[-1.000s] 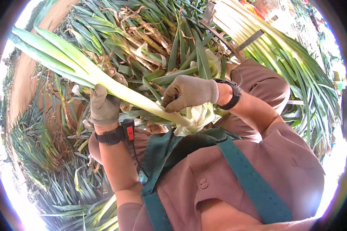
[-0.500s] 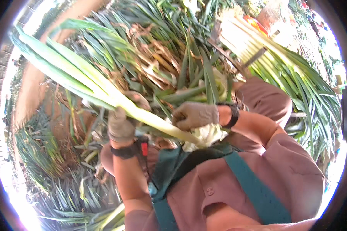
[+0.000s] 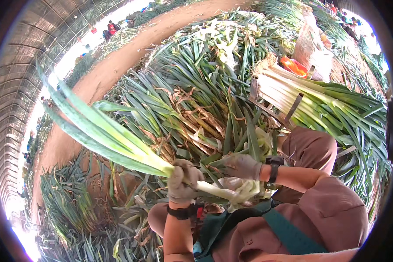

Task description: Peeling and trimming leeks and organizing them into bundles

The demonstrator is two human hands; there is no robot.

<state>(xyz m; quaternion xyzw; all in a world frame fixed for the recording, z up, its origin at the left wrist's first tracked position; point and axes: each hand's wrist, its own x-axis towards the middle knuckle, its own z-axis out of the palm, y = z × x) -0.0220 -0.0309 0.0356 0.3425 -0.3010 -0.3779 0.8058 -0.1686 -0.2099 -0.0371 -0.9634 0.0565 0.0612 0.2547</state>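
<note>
My left hand [image 3: 183, 180], in a grey work glove, is closed around the pale stalk of a leek [image 3: 161, 163]. The leek's long green leaves reach up to the left; its white end [image 3: 216, 190] points at my lap, against loose pale leaves [image 3: 244, 192]. My right hand [image 3: 242, 167], gloved as well, hovers just above the white end, beside the green leaves of the heap. Its fingers point left and are smeared, so whether they hold anything cannot be made out.
In front lies a large heap of leeks [image 3: 174, 105] with dry brown leaves. To the right, cleaned leeks [image 3: 288, 91] rest in a metal rack [image 3: 294, 107]. Behind them stand an orange-red thing [image 3: 294, 67] and a pale sack [image 3: 312, 46]. A dirt path [image 3: 131, 52] curves past at left.
The view has tilted up, showing more of the heap and path. My left hand grips the leek closer to its white end. My right hand has come off the stalk.
</note>
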